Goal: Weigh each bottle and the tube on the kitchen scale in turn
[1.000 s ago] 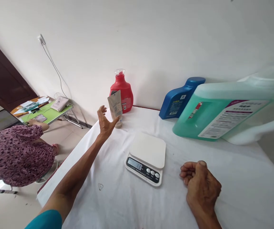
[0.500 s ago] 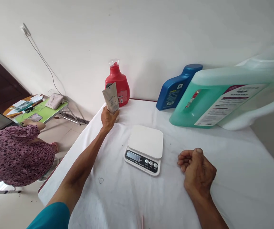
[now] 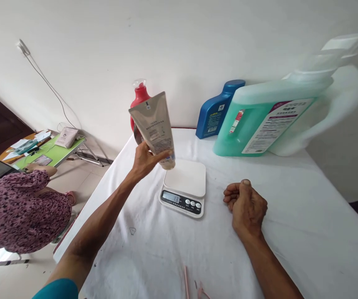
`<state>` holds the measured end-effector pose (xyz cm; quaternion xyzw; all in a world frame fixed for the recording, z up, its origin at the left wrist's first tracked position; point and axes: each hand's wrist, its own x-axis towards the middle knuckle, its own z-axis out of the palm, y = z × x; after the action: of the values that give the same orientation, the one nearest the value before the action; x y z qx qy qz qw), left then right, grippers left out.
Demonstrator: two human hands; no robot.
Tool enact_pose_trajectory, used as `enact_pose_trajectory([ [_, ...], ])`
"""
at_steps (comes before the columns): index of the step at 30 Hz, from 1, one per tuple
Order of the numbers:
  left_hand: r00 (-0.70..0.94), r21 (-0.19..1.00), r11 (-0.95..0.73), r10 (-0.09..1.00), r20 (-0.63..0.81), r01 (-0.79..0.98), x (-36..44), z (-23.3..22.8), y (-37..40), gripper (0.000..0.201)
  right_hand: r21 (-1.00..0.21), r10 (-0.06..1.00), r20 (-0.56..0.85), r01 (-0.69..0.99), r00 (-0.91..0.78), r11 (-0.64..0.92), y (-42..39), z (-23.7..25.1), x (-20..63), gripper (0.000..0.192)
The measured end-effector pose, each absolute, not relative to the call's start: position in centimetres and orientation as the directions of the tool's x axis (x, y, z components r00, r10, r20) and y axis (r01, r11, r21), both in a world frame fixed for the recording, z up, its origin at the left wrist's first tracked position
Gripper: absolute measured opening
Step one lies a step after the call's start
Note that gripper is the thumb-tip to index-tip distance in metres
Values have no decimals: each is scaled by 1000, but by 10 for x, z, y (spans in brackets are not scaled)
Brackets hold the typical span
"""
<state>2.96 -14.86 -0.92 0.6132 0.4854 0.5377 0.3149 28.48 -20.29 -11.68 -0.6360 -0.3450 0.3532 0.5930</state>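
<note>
The left hand (image 3: 144, 160) is wrapped around the lower, cap end of a beige squeeze tube (image 3: 154, 124), thumb on the near side and fingers behind, holding it clear of the table with the flat crimped end up and tilted toward the left. The tube's cap hangs just above the far left corner of the white kitchen scale (image 3: 184, 187), not touching the platform as far as can be told. The right hand (image 3: 246, 205) rests as a loose fist on the white tablecloth (image 3: 306, 232) just right of the scale, holding nothing. Judging from this, the tube is being brought to the scale; to do it well the hand should carry it over the middle of the platform, set it down on its cap or lay it flat so it does not roll, and let go fully so that no finger weighs on the plate and the display at the near edge stays unblocked. Behind the tube stands a red bottle (image 3: 138, 97); farther right, by the wall, a blue bottle (image 3: 216, 112) and a large green jug (image 3: 259, 124). At far left another person in a patterned sleeve (image 3: 17, 207) sits by a green side table (image 3: 54, 149).
</note>
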Motion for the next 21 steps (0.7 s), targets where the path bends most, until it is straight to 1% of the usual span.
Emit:
enact_pose_trajectory([
  [2, 19, 908, -342, 937, 348, 242, 43, -13, -154, 37, -998, 857, -37, 19, 513, -55, -203, -116, 284, 60],
  [5, 75, 903, -325, 946, 317, 280, 60, -25, -158, 43, -999, 857, -37, 7, 514, -48, -204, -114, 284, 61],
  [7, 93, 886, -317, 948, 304, 337, 67, -32, -160, 45, -999, 856, -40, -4, 515, -45, -204, -114, 284, 60],
  [11, 95, 829, -334, 940, 327, 448, 74, -39, -160, 43, -999, 861, -35, -2, 508, -40, -204, -116, 284, 59],
  [14, 116, 814, -345, 937, 330, 467, 75, -38, -162, 43, -999, 862, -29, 17, 506, -44, -204, -116, 284, 60],
  [16, 135, 805, -356, 933, 333, 475, 73, -36, -164, 46, -999, 862, -28, 21, 506, -45, -204, -116, 284, 61],
  [19, 160, 812, -385, 922, 351, 438, 66, -34, -167, 57, -999, 863, -30, 21, 504, -47, -203, -117, 284, 62],
  [21, 145, 850, -406, 914, 380, 335, 57, -37, -165, 58, -999, 865, -25, 29, 501, -45, -202, -119, 284, 63],
])
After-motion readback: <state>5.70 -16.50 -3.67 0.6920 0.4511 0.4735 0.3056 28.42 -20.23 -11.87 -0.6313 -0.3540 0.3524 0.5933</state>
